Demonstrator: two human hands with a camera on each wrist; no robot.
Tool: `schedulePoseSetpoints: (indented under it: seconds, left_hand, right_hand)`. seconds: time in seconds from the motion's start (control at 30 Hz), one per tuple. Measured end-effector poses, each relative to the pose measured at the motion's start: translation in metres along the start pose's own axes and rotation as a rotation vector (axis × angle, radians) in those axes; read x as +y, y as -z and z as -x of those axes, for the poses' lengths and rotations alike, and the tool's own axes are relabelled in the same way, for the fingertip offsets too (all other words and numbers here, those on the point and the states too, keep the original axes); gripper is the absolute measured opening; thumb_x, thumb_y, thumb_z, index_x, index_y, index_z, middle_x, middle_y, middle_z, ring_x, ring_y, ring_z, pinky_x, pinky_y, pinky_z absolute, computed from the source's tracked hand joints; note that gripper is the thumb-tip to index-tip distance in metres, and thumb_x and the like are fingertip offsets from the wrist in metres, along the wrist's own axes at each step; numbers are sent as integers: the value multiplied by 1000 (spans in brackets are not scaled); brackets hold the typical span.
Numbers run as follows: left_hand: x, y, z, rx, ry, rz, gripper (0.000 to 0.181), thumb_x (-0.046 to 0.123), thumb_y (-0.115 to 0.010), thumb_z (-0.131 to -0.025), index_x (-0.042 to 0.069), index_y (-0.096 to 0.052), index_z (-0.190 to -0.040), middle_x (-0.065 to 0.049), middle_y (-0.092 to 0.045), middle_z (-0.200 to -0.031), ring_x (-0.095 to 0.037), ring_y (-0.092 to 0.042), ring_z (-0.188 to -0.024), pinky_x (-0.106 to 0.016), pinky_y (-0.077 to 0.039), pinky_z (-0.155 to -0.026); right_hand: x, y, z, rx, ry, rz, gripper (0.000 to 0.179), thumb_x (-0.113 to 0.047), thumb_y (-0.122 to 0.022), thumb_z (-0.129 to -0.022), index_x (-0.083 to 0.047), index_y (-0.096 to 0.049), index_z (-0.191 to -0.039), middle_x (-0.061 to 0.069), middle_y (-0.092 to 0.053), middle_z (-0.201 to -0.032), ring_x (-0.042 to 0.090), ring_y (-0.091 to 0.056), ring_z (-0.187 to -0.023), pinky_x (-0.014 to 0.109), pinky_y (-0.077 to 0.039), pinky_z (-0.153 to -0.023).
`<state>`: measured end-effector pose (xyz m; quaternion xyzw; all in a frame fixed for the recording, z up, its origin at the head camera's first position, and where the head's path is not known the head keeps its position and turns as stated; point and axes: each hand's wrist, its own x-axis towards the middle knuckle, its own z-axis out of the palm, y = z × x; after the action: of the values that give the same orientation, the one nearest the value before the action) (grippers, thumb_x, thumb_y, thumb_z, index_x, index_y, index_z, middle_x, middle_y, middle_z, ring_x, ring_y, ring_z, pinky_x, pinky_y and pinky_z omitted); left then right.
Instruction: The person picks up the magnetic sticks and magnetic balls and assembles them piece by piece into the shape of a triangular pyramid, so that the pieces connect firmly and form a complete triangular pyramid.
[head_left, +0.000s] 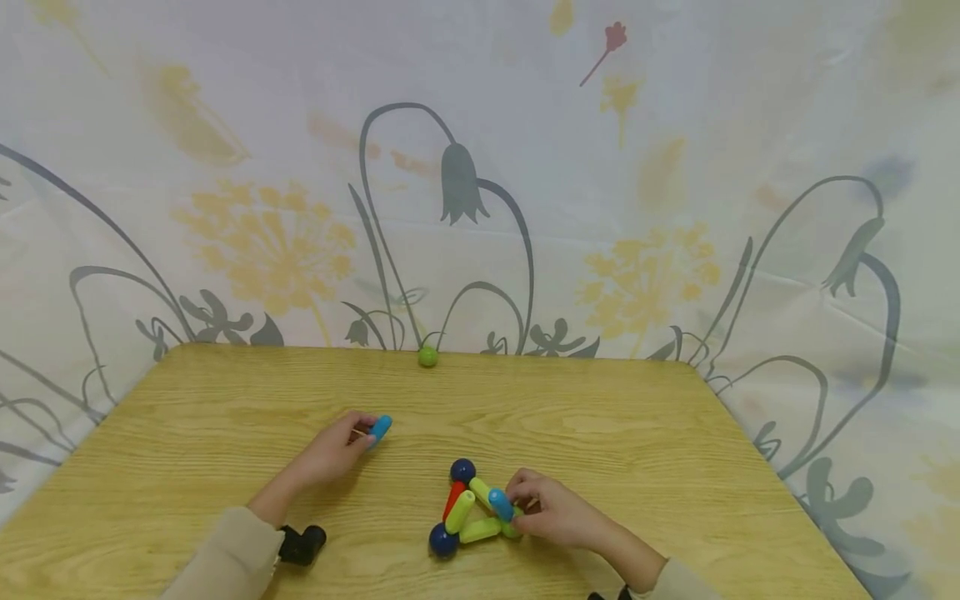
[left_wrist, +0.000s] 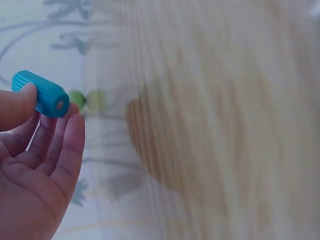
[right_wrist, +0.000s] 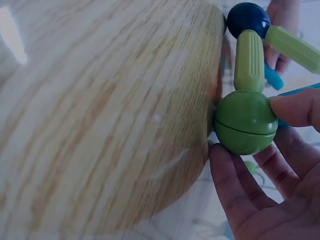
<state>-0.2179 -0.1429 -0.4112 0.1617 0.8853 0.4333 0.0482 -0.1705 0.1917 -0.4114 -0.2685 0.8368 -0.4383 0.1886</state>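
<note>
My left hand [head_left: 333, 450] pinches a bright blue toy rod [left_wrist: 42, 92] between thumb and fingers, above the table left of a small ball-and-rod frame. That rod's near end has a small round inset. My right hand [head_left: 562, 512] grips a green ball [right_wrist: 245, 122] at the frame's right corner, thumb on one side and fingers on the other. Two dark blue balls [head_left: 444, 540] form the other corners, joined by a red rod [head_left: 453, 500]. Yellow-green rods [head_left: 480, 530] run from them to the green ball. Another yellow-green rod [head_left: 460, 512] and a second blue rod [head_left: 501, 504] slant upward.
A loose green ball [head_left: 427, 357] lies at the far edge of the wooden table [head_left: 600, 417], against a flower-printed cloth backdrop [head_left: 480, 267]. A black wrist device [head_left: 302, 546] sits by the left sleeve [head_left: 228, 554].
</note>
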Motion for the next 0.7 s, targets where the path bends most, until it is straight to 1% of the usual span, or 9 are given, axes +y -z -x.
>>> schedulePoseSetpoints:
  seconds: [0.03,0.2,0.3,0.43,0.63,0.7]
  left_hand:
    - [2,-3,0,-6,-9,9,27,3,-49,-96,-9,-48,-120,-17,-55,-110,-35,-54,-102,-43,-46,-84]
    - [13,-13,0,-62,-121,37,24,5,-51,-95,-6,-51,-116,-13,-57,-108,-32,-55,-99,-42,-46,-85]
    - [18,-20,0,-101,-172,58,23,7,-51,-96,-5,-52,-116,-11,-57,-108,-30,-55,-99,-41,-46,-85]
    - [24,-29,-2,-142,-211,72,22,10,-50,-97,-1,-53,-116,-8,-58,-109,-27,-55,-100,-39,-46,-86]
    - [36,-41,-3,-153,-265,78,21,12,-52,-96,3,-56,-115,-4,-59,-106,-24,-56,-99,-35,-47,-84]
    - [39,-43,-3,-162,-265,91,22,13,-52,-96,3,-56,-115,-3,-59,-106,-23,-56,-99,-35,-47,-85]
  right_hand:
    - [0,0,0,-1,-2,0,13,-4,-63,-83,-7,-68,-94,0,-50,-99,16,-50,-93,24,-46,-80]
    - [-1,1,-1,-9,4,12,14,-4,-63,-82,-7,-68,-95,-1,-50,-100,16,-50,-95,25,-46,-81]
    - [-1,2,-3,-11,-1,21,15,-4,-63,-82,-7,-68,-96,-1,-50,-100,16,-51,-96,24,-46,-81]
    - [0,3,-6,-17,1,3,16,-4,-63,-83,-7,-68,-98,-1,-52,-100,14,-52,-94,25,-46,-81]
    - [0,6,-11,-36,8,-8,17,-4,-62,-85,-6,-68,-100,0,-56,-102,13,-55,-92,24,-47,-80]
    - [0,6,-13,-44,9,-9,17,-4,-62,-84,-6,-68,-100,0,-57,-102,13,-56,-91,25,-47,-80]
